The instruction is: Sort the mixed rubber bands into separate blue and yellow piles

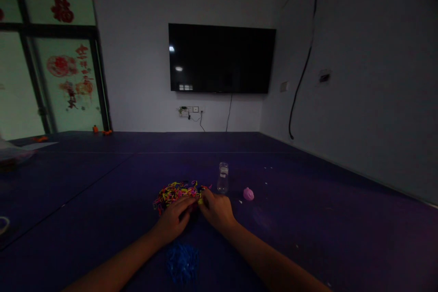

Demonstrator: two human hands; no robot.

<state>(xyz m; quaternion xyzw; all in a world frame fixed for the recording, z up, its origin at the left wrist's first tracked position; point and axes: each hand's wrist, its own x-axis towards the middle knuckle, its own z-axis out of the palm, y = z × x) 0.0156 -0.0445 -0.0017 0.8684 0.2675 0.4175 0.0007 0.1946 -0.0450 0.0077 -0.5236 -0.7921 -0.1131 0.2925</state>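
A heap of small bright loops in pink, yellow and orange (173,191) lies on the dark purple table (308,219). My left hand (174,220) rests at the heap's near edge, fingers curled into the loops. My right hand (216,209) is beside it, fingertips pinched at the heap's right end on what looks like a yellow piece; the room is dim and the piece is too small to name. A separate pile of blue loops (183,262) lies between my forearms, close to me.
A small clear bottle (222,177) stands just beyond my right hand. A pink lump (248,194) lies to its right. A black TV (221,58) hangs on the far wall. Clutter sits at the table's left edge (10,155).
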